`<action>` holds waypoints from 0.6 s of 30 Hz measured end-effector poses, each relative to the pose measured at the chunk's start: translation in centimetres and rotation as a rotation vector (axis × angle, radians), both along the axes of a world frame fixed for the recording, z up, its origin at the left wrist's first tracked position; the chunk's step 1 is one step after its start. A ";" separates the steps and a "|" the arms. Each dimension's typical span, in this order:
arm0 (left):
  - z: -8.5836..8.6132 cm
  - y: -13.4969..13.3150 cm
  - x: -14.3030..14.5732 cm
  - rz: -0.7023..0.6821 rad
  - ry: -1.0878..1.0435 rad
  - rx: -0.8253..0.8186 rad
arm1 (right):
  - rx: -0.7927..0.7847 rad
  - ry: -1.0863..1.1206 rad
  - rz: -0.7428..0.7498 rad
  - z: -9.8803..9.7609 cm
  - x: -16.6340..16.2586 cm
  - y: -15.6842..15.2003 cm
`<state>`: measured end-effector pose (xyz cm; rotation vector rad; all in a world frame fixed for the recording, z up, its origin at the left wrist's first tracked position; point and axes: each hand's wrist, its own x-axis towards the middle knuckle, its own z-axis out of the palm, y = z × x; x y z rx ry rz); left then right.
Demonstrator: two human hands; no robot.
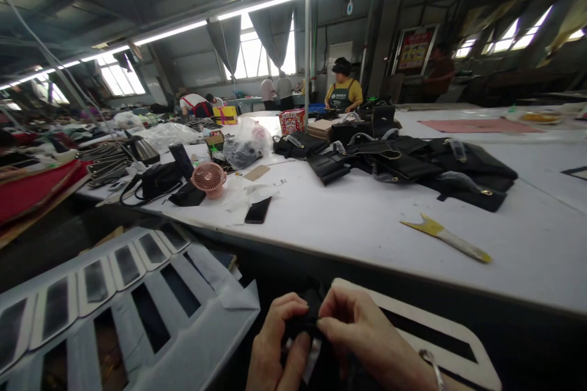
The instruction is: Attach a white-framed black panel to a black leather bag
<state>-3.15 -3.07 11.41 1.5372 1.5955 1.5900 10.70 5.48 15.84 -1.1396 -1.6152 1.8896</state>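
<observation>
Low in front of me, my left hand is closed around a piece of black material, its thumb and fingers pressing from either side. My right hand pinches the same piece at its right edge, thumb against forefinger. A small whitish strip shows below the fingers. Much of the piece is dark and covered by the hands, so its exact kind cannot be made out. Behind my right wrist lies a cream board with a long slot.
A white table crosses ahead, bearing a yellow-tipped tool, a phone, a pink fan and black bags. Left stands a grey slotted sheet with pale frames. A person in a yellow top works beyond.
</observation>
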 end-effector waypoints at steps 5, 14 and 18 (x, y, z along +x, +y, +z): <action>-0.1 -0.2 -0.2 0.034 -0.041 -0.057 | 0.061 -0.040 0.012 0.4 -0.7 0.0; -0.1 -0.6 -1.2 0.069 -0.119 -0.118 | 0.131 0.078 -0.041 -1.1 0.1 -1.3; -0.3 -0.5 -0.9 0.065 -0.099 -0.102 | 0.232 0.040 -0.165 -1.9 -0.7 -2.7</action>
